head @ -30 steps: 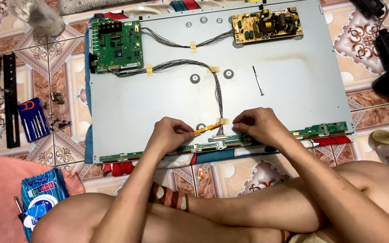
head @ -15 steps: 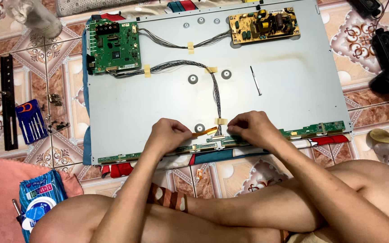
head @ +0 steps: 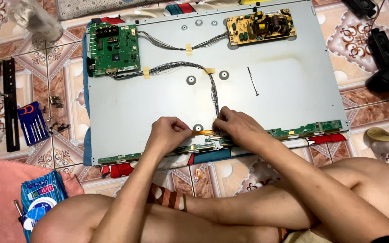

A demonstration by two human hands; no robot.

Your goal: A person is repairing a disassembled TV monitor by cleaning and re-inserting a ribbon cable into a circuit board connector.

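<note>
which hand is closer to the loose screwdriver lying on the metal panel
Right. The right hand sits just below and to the left of the screwdriver, at the foot of the grey cable bundle. The left hand is farther left, beyond the orange ribbon strip.

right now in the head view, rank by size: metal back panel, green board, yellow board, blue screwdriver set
1. metal back panel
2. green board
3. yellow board, looks close to the green one, so unsure
4. blue screwdriver set

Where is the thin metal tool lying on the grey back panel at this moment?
In the head view, the thin metal tool lies loose on the grey back panel, right of centre, just below the yellow circuit board, untouched by either hand.
</note>
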